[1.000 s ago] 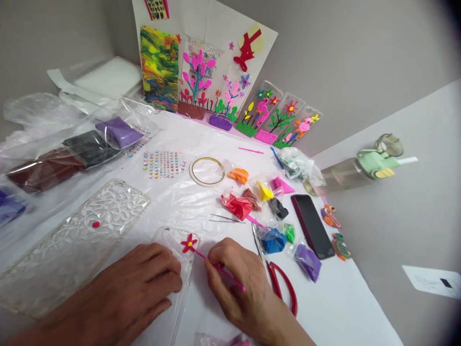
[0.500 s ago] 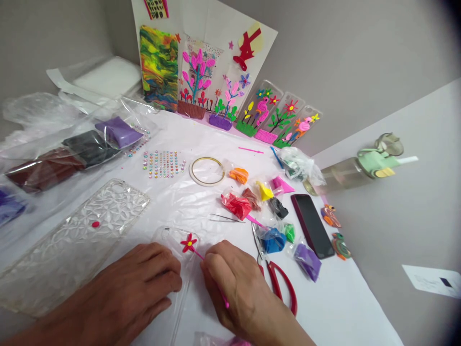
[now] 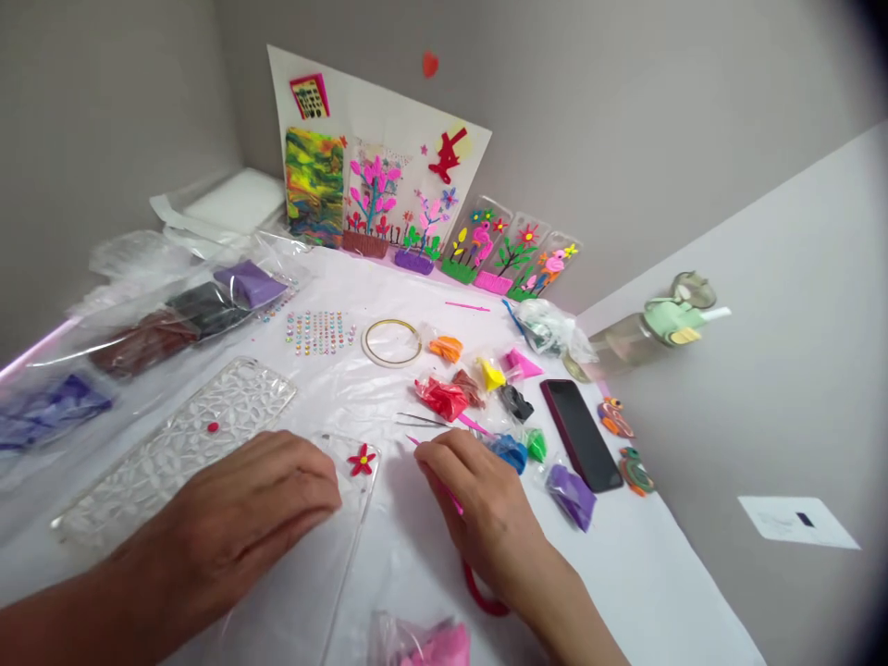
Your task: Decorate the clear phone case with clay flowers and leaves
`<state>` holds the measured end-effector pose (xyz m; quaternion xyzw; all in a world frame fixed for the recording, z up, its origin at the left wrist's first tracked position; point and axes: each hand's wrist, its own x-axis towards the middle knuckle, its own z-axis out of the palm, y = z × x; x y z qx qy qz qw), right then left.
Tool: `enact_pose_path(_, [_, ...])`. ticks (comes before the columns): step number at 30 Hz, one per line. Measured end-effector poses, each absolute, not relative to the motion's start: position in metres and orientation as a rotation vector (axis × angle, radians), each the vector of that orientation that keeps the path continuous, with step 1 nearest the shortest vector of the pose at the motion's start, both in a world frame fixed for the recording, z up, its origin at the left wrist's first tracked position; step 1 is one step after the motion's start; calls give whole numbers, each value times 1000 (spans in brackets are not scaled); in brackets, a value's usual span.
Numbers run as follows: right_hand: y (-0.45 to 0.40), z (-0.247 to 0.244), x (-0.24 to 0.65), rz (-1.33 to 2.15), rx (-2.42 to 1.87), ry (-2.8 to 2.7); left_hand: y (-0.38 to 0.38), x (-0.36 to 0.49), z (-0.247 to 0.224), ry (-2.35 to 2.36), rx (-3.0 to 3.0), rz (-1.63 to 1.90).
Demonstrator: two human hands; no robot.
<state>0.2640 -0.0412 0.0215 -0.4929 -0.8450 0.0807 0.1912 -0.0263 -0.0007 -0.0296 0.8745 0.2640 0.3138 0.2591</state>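
A clear phone case (image 3: pixel 347 518) lies on the white table cover, with a red clay flower (image 3: pixel 362 460) with a yellow centre near its top right corner. My left hand (image 3: pixel 256 518) rests over the case's left side, its fingers pressed together; anything under them is hidden. To the right of the case, my right hand (image 3: pixel 478 499) is closed around a thin pink tool (image 3: pixel 414 441), whose tip points up and left, apart from the flower. Red-handled scissors (image 3: pixel 482 597) are partly covered by my right hand and wrist.
Bagged clay pieces, including red (image 3: pixel 440 398) and purple (image 3: pixel 571 497), lie right of centre. A phone (image 3: pixel 581 435) is beyond them. Left lies a textured case (image 3: pixel 173 444) with a red dot. Decorated cases and a bottle (image 3: pixel 624 342) stand behind; pink clay (image 3: pixel 437 647) is in front.
My right hand has drawn back to the right with the pink tool, whose tip has left the flower. The camera view has shifted, showing more of the wall above and the bag at left.
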Motion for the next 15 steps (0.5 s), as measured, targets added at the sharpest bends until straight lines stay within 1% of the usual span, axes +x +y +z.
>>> enact_pose_path(3, [-45,30,262,137,-1437,-2576,9,-37,-19,841,2356,1026])
enact_pose_path(5, [-49,38,256,170,-1542,-2715,10,-42,-13,968,2304,1096])
enact_pose_path(8, [-56,50,245,263,-1703,-2888,9,-47,-5,999,2280,1158])
enact_pose_path(15, [-67,72,235,183,-1816,-2904,11,-44,6,1004,2296,1222])
